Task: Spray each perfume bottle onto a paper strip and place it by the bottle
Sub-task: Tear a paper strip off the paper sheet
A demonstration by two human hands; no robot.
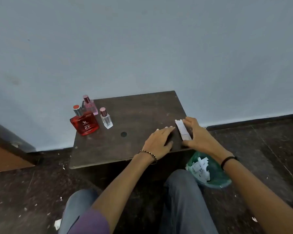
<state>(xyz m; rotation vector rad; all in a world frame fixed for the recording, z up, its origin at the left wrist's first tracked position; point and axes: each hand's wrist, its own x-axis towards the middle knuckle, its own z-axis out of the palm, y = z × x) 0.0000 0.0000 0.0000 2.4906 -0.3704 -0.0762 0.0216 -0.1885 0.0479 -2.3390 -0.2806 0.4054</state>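
Three perfume bottles stand at the left end of a small dark wooden table [135,107]: a wide red bottle [85,124], a pink bottle [90,105] behind it, and a small clear bottle [106,119] with a rose cap to its right. A stack of white paper strips [183,130] lies near the table's right edge. My right hand [197,135] rests against the stack's right side, fingers extended along it. My left hand [159,142] lies flat on the table just left of the stack, fingertips close to it. All bottles are capped.
A green bag [213,174] holding several used white paper pieces sits on the floor under the table's right front corner. A grey wall stands right behind the table. My knees are below the table's front edge. Paper scraps litter the dark floor.
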